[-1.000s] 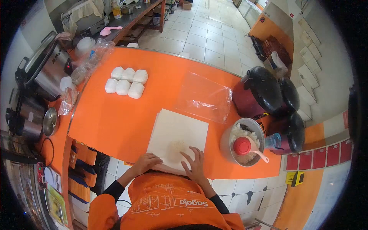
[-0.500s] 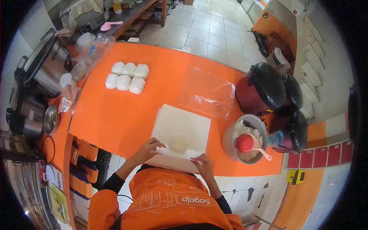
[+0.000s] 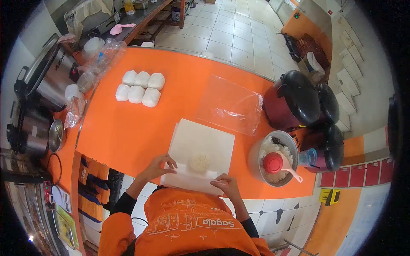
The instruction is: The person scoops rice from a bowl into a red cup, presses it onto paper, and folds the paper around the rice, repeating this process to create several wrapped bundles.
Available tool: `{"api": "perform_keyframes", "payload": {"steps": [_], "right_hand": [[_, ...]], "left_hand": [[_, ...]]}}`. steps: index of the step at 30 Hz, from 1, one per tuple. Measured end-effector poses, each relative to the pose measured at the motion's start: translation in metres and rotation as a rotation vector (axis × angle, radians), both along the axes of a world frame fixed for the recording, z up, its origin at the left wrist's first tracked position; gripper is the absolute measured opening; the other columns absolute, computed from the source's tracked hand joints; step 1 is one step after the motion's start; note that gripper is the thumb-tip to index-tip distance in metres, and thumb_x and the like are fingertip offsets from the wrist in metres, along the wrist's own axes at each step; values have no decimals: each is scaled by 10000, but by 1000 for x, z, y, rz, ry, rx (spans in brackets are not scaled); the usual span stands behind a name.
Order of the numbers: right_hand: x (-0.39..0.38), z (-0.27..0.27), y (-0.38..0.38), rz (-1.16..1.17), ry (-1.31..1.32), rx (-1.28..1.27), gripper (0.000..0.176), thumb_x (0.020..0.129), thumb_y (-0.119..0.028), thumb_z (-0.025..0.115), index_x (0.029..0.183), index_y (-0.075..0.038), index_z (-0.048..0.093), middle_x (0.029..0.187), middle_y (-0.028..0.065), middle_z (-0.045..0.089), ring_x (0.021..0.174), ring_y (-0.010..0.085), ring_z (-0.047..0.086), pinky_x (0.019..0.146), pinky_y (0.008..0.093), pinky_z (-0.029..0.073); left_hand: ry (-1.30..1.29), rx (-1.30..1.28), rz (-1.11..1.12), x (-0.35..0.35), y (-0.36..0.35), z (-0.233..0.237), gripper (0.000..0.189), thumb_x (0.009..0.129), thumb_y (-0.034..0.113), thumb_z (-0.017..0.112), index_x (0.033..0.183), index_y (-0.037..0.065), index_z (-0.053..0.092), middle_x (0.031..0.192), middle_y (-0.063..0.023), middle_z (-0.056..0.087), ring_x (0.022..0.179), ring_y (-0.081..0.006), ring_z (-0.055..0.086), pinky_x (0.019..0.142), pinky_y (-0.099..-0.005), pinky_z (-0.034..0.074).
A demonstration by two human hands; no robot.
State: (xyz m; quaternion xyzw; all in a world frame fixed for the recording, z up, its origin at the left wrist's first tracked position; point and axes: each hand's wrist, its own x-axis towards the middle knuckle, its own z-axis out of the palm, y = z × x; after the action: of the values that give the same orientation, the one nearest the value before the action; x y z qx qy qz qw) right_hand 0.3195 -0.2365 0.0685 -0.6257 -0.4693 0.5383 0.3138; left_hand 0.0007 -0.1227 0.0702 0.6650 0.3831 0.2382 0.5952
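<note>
A round portion of rice lies on a stack of white paper sheets near the front edge of the orange table. The top sheet's near edge is lifted and folded toward the rice. My left hand pinches that edge at its left end. At its right end my right hand pinches the same edge. Neither hand touches the rice.
Several white wrapped bundles sit at the back left. A clear plastic bag lies behind the paper. To the right stand a pot of rice with a red cup and pink spoon, and dark cookers. Steel cookers line the left.
Both hands have raised the near edge of the top sheet and brought it slightly toward the rice. The view has shifted a little.
</note>
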Motion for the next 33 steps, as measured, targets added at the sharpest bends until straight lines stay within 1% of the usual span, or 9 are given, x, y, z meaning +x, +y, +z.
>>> {"api": "perform_keyframes", "payload": {"steps": [2,8,14,17,20,23,26,28,33], "right_hand": [[5,-5,0,19,88,-40,155,859,-170,666,929,-41,716,847,50,652,886,145,604,819,293,461],[4,12,14,-78,124,163,228,901,-203,640,911,14,709,893,47,670,885,131,608,773,266,474],[13,-20,52,-233,156,-157,263,920,-250,622,951,-1,700,786,23,682,733,141,635,622,269,489],[18,-47,55,-53,-25,-99,265,896,-248,644,900,13,688,718,46,672,688,170,645,582,305,491],[16,-43,59,158,-392,20,259,869,-228,647,1006,-8,657,921,119,670,855,225,647,690,339,505],[2,-8,79,129,-766,348,366,839,-204,655,1166,-54,591,1197,151,555,1123,268,537,896,412,443],[-19,-7,107,27,-1029,531,424,811,-175,669,1207,-85,548,1337,121,425,1274,292,384,1027,459,317],[-23,-28,114,22,-1064,616,361,803,-159,674,1136,-73,565,1302,112,456,1264,295,394,1025,490,301],[-23,-30,126,150,-928,640,235,837,-164,631,1032,-60,551,1245,124,501,1261,296,415,1045,522,260]], "left_hand": [[6,93,-20,4,0,14,129,808,121,733,915,58,701,822,-47,623,880,-166,576,842,-309,453],[-114,-161,78,-4,2,-17,103,898,133,634,945,51,674,871,-31,586,854,-129,544,824,-282,460],[-184,-109,259,32,42,-21,184,911,141,613,1080,72,591,789,-22,575,728,-82,519,681,-252,470],[230,-117,324,43,51,-14,263,886,138,637,1130,91,554,855,-57,586,682,-118,532,656,-297,488],[336,-9,346,46,41,-3,284,854,92,635,1127,97,556,977,-107,589,770,-193,574,732,-339,493],[456,808,568,51,24,-32,301,837,51,612,1130,75,547,1093,-146,569,943,-274,567,822,-397,458],[445,826,388,60,-3,6,364,815,29,594,1171,54,523,1147,-138,558,1067,-298,513,909,-444,414],[435,716,44,61,-20,-11,456,787,44,602,1229,48,493,1219,-146,533,1128,-310,500,980,-468,388],[489,842,-230,76,-55,7,599,771,90,608,1331,-4,417,1374,-196,431,1287,-332,405,1089,-461,309]]}}
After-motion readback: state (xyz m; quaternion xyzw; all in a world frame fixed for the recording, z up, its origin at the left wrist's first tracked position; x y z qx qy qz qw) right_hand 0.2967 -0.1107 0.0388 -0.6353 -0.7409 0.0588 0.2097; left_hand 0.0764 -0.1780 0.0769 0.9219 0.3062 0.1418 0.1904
